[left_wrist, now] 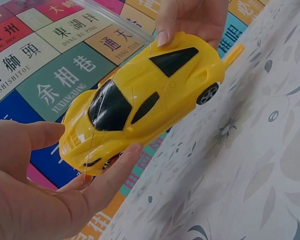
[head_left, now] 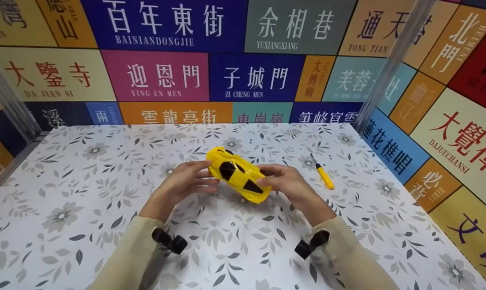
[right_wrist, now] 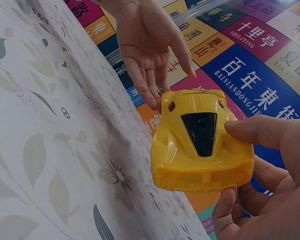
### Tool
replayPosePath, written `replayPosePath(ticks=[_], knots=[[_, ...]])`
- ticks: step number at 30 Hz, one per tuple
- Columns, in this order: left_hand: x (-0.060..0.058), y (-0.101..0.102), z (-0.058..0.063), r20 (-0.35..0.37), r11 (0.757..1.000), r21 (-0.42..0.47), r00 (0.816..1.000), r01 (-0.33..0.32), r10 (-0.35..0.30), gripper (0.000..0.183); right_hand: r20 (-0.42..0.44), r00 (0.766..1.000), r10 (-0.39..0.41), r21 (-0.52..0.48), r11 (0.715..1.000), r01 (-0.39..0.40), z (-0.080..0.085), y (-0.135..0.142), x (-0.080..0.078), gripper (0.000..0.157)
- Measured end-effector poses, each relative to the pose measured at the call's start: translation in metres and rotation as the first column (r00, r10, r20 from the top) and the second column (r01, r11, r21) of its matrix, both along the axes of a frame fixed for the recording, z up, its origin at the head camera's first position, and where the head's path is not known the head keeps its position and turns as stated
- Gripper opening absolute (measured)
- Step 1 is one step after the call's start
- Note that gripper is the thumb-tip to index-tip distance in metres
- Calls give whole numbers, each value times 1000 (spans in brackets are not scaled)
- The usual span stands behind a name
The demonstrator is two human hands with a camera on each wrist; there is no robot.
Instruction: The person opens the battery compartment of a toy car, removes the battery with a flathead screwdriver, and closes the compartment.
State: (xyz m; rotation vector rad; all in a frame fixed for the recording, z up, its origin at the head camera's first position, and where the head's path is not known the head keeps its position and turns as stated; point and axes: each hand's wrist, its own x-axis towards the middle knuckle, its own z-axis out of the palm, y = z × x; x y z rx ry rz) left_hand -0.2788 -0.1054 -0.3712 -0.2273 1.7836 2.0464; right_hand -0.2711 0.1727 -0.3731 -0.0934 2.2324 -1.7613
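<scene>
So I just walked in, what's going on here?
Someone is holding a yellow car over the table. The right grip has its rear end, thumb on top and fingers underneath. The left grip is at the front end, fingers mostly outstretched. A screwdriver lies on the table to the right of the right grip, with nobody touching it.

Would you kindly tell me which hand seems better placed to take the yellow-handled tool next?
Probably the right hand: it is nearer the yellow-handled tool, while the left hand is by the front of the toy car. The right hand grips its rear, though, so must release it first.
</scene>
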Motion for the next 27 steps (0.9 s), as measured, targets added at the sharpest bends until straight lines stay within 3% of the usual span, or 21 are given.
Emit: replayPosePath(ticks=[7, 13, 17, 21, 27], knots=[[-1, -2, -3, 0, 1000, 0, 1000, 19, -19, 62, 31, 999, 5, -55, 998, -3, 3, 7, -4, 44], [-2, -3, -3, -42, 998, 31, 998, 50, -49, 56, 37, 998, 45, -132, 990, -40, 4, 17, -8, 45], [-1, -5, -3, -84, 998, 44, 995, 48, -44, 55, 41, 998, 54, -163, 986, -47, 2, 20, -8, 36], [2, -4, -4, -122, 994, -18, 987, 104, -105, 48, 58, 996, 63, -188, 981, -51, 0, 22, -8, 25], [5, -1, -4, -182, 975, -64, 958, 211, -219, 44, 146, 989, 28, -231, 973, 7, 1, 26, -11, 37]])
